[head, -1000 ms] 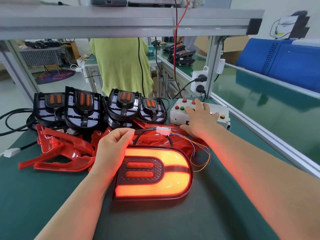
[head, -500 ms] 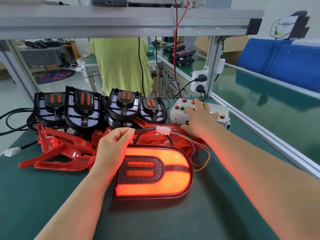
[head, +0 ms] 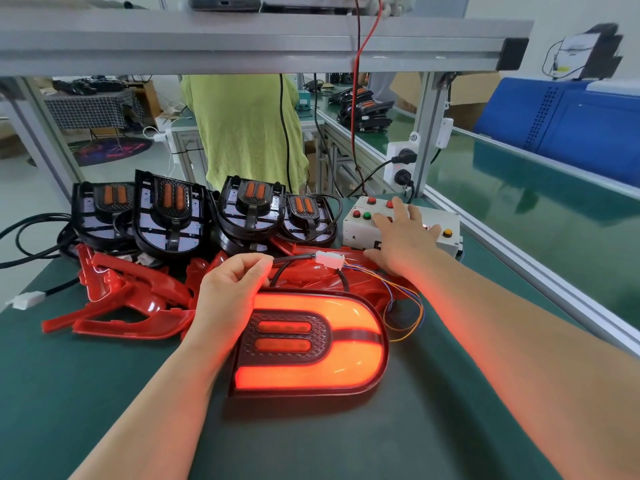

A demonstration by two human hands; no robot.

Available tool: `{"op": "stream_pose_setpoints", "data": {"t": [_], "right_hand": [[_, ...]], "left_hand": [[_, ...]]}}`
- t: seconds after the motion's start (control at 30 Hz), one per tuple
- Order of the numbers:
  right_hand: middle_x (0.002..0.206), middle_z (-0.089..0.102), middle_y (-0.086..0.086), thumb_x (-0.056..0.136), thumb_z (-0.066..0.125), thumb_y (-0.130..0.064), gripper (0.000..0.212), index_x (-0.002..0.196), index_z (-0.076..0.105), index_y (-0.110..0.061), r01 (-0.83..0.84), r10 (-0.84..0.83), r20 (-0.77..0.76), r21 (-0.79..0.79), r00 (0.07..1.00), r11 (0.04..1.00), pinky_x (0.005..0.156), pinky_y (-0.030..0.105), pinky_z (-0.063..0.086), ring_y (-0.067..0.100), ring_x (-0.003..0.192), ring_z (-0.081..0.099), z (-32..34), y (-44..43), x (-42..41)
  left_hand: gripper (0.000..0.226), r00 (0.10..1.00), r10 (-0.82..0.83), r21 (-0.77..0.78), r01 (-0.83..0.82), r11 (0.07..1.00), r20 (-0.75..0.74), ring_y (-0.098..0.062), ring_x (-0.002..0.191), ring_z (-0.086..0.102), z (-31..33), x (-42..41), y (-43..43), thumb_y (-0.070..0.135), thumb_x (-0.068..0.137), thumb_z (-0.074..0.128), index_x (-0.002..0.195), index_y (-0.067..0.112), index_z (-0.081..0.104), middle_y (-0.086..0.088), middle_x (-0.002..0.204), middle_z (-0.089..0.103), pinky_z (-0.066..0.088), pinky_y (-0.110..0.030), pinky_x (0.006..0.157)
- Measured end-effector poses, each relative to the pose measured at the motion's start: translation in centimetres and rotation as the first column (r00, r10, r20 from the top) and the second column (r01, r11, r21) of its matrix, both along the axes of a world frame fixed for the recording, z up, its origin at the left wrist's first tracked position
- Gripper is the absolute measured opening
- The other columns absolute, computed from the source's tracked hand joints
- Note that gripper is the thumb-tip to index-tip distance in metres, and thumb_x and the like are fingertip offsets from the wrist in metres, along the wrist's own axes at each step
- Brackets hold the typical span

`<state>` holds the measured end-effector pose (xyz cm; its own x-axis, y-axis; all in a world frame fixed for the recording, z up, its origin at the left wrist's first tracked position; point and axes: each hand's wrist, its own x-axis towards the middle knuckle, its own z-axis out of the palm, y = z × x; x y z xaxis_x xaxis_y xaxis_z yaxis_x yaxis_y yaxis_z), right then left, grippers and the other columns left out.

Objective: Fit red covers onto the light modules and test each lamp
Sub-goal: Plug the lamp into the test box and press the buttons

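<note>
A lamp (head: 311, 344) with its red cover on lies lit on the green mat, its U-shaped band glowing red. My left hand (head: 230, 289) rests on the lamp's upper left edge, fingers curled round its black cable (head: 287, 261). That cable ends in a white connector (head: 329, 260) joined to coloured wires. My right hand (head: 403, 237) lies flat on the white test box (head: 356, 226), fingers spread over its buttons. Loose red covers (head: 117, 299) are piled at the left. Several uncovered black light modules (head: 169, 216) stand behind them.
Black cables (head: 31, 233) trail off the left of the bench. An aluminium frame post (head: 429, 133) with sockets stands behind the test box. A green conveyor (head: 540, 209) runs along the right. A person in a green top (head: 242, 133) stands beyond the bench.
</note>
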<state>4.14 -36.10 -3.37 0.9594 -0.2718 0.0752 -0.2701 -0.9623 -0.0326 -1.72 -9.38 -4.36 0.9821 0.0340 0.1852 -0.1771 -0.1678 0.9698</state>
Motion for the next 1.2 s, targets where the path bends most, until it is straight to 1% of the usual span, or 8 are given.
{"op": "stream_pose_setpoints", "data": {"t": [0.3, 0.5, 0.63, 0.7, 0.73, 0.8, 0.97, 1.2], "right_hand": [[0.167, -0.003, 0.0, 0.091, 0.057, -0.06, 0.08, 0.156, 0.018, -0.034, -0.026, 0.026, 0.057, -0.004, 0.998, 1.0, 0.114, 0.069, 0.013, 0.031, 0.153, -0.001, -0.9, -0.3, -0.4], [0.168, -0.006, 0.0, 0.094, 0.055, -0.056, 0.082, 0.158, 0.01, -0.033, -0.098, 0.096, 0.109, 0.013, 0.989, 0.995, 0.117, 0.066, 0.001, 0.027, 0.154, -0.01, -0.4, -0.6, -0.9], [0.164, 0.021, 0.003, 0.1, 0.049, -0.041, 0.058, 0.153, 0.031, -0.028, -0.177, 0.146, 0.255, 0.107, 0.956, 0.978, 0.119, 0.061, 0.014, 0.027, 0.152, 0.012, 1.5, 0.4, -2.1], [0.134, 0.058, 0.004, 0.1, 0.047, -0.036, 0.036, 0.127, 0.061, -0.017, -0.283, 0.192, 0.355, 0.224, 0.915, 0.933, 0.107, 0.039, 0.04, 0.026, 0.127, 0.05, 2.7, 1.1, -2.9], [0.105, 0.067, 0.001, 0.1, 0.048, -0.036, 0.033, 0.106, 0.068, -0.012, -0.339, 0.211, 0.375, 0.319, 0.903, 0.885, 0.089, 0.021, 0.046, 0.021, 0.101, 0.06, 3.2, 1.6, -3.5], [0.071, 0.06, -0.007, 0.095, 0.056, -0.043, 0.034, 0.082, 0.068, -0.014, -0.4, 0.257, 0.336, 0.483, 0.906, 0.779, 0.059, 0.009, 0.039, 0.01, 0.066, 0.055, 3.8, 2.5, -5.0], [0.09, 0.068, -0.01, 0.076, 0.083, -0.037, 0.025, 0.092, 0.065, -0.035, -0.416, 0.307, 0.281, 0.647, 0.909, 0.639, 0.077, 0.02, 0.053, 0.002, 0.081, 0.064, 2.5, 4.0, -6.9], [0.085, 0.064, -0.016, 0.079, 0.082, -0.025, 0.02, 0.093, 0.068, -0.03, -0.413, 0.238, 0.351, 0.599, 0.905, 0.686, 0.072, 0.021, 0.043, -0.001, 0.079, 0.058, 0.7, 4.8, -6.9]], "left_hand": [[0.013, 1.0, -0.002, -0.039, 0.001, 0.999, -0.022, 0.003, 0.062, 0.058, -0.8, 0.5, 0.1, 0.031, 0.094, 0.065, 0.086, 0.027, 0.075, 0.014, 0.066, 0.064, 0.05, -0.024, 0.069], [0.013, 1.0, -0.009, -0.051, 0.008, 0.999, -0.025, 0.001, 0.064, 0.058, -0.9, 0.8, 0.1, 0.032, 0.093, 0.066, 0.084, 0.028, 0.075, 0.013, 0.067, 0.065, 0.053, -0.029, 0.073], [0.012, 1.0, -0.003, -0.04, 0.003, 0.999, -0.013, 0.002, 0.062, 0.056, -1.0, 0.9, 0.1, 0.031, 0.093, 0.066, 0.086, 0.025, 0.074, 0.013, 0.066, 0.064, 0.049, -0.025, 0.073], [0.012, 1.0, -0.002, -0.042, 0.001, 0.999, -0.016, 0.002, 0.062, 0.056, -1.0, 0.8, 0.1, 0.031, 0.093, 0.066, 0.086, 0.025, 0.074, 0.014, 0.066, 0.064, 0.05, -0.027, 0.073], [0.012, 1.0, -0.001, -0.042, 0.0, 0.999, -0.016, 0.002, 0.063, 0.056, -1.0, 0.8, 0.1, 0.032, 0.093, 0.066, 0.086, 0.025, 0.074, 0.014, 0.066, 0.064, 0.05, -0.027, 0.074], [0.013, 1.0, -0.001, -0.033, 0.0, 0.999, -0.011, 0.001, 0.066, 0.057, -0.9, 0.8, 0.1, 0.032, 0.092, 0.066, 0.084, 0.026, 0.075, 0.013, 0.067, 0.065, 0.052, -0.029, 0.076], [0.013, 1.0, 0.007, -0.03, -0.007, 1.0, 0.0, 0.002, 0.065, 0.057, -0.9, 0.8, 0.1, 0.031, 0.093, 0.066, 0.084, 0.026, 0.074, 0.013, 0.067, 0.065, 0.051, -0.026, 0.075], [0.015, 1.0, 0.015, -0.003, -0.015, 1.0, 0.013, 0.002, 0.065, 0.057, -0.8, 0.8, 0.1, 0.027, 0.095, 0.064, 0.084, 0.027, 0.073, 0.013, 0.068, 0.066, 0.05, -0.026, 0.076]]}}
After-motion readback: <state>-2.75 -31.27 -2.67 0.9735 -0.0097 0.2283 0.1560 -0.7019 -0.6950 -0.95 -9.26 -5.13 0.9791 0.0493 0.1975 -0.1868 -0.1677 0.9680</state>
